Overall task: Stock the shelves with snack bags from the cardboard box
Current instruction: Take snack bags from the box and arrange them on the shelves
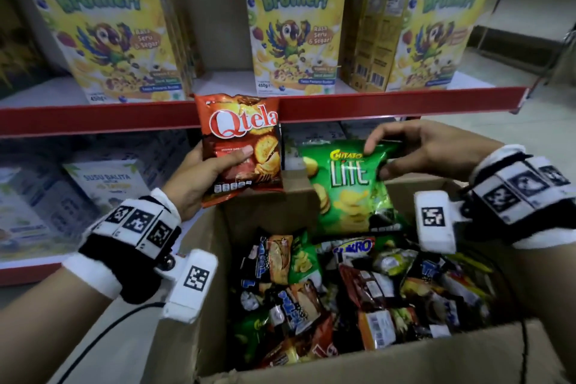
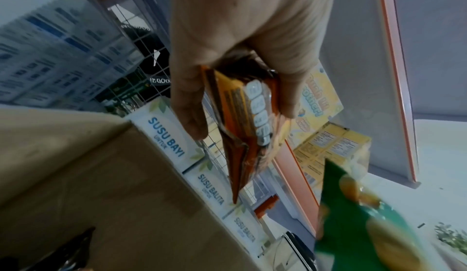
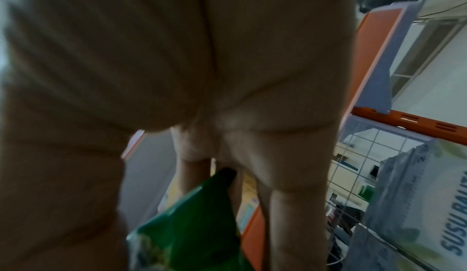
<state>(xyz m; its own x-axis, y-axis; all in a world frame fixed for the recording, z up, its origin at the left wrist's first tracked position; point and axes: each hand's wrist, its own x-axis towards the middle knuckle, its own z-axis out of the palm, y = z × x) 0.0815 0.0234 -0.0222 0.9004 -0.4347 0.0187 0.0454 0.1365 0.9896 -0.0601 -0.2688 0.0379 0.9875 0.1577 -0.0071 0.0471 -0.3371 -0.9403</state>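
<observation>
Qtela bag (image 1: pixel 241 146) upright in left hand (image 1: pixel 199 178), long axis vertical

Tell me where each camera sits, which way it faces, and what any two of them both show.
Head: worn on the head, looking down at the cardboard box and shelves; shows both hands, left hand, right hand.
Left wrist: looks along the left hand gripping the orange bag toward the shelves.
Right wrist: looks along the right hand's fingers pinching the green bag.
Shared: the green bag appears in all three; the orange bag in head and left wrist.
</observation>
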